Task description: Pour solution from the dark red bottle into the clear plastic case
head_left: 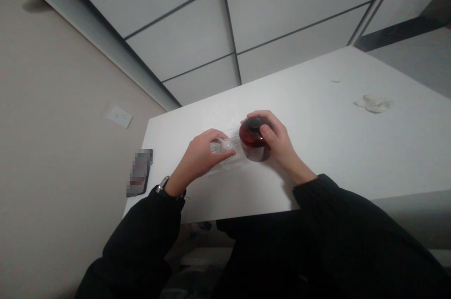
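Observation:
My right hand (pixel 276 137) is wrapped round a dark red, see-through bottle (pixel 251 141) with a black top, its thumb near the top. A pale label shows low on the bottle's front. To its left, my left hand (pixel 204 151) pinches a small clear rounded piece (pixel 227 144) between thumb and fingers; its exact kind cannot be made out. The two hands are close together but apart. Beneath the left hand, clear plastic wrapping (pixel 230 165) lies on the white table (pixel 317 158).
A phone (pixel 140 172) lies at the table's left edge. At the right rests a crumpled whitish piece (pixel 373 103), with a small scrap (pixel 335 82) behind it. A wall socket (pixel 120 116) is on the left wall, and panelled doors (pixel 200 31) stand behind the table.

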A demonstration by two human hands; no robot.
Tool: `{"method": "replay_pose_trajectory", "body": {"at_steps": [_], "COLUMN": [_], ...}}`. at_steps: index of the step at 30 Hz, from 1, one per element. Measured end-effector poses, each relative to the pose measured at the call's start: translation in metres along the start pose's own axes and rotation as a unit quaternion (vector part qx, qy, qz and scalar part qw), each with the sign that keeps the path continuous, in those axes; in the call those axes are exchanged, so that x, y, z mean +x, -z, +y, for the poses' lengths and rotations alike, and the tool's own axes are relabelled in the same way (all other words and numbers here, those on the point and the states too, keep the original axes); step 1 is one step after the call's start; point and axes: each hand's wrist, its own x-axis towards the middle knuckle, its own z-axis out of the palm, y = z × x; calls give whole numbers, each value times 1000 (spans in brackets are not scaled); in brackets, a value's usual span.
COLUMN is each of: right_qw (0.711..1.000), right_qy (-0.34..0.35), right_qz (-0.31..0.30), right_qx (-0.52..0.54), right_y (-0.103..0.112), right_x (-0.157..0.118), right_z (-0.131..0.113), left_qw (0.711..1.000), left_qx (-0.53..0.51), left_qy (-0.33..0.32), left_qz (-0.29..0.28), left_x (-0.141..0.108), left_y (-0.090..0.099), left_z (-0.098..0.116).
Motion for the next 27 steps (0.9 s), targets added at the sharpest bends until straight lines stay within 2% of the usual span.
{"method": "replay_pose_trajectory", "body": {"at_steps": [5, 19, 27], "right_qw": [1000, 1000, 1000], "right_qy": [2, 8, 8], "right_qz": [3, 0, 0], "right_qx": [2, 8, 7], "right_y": [0, -1, 0], "right_x": [0, 0, 0], "right_z": [0, 4, 4], "left_qw": [1000, 998, 999], "left_qx": [-9, -61, -6], "left_qy": [11, -22, -22], "left_qz": [14, -24, -26], "left_x": [1, 5, 3], "left_y": [-2, 3, 4], "left_z": [-2, -2, 0]}}
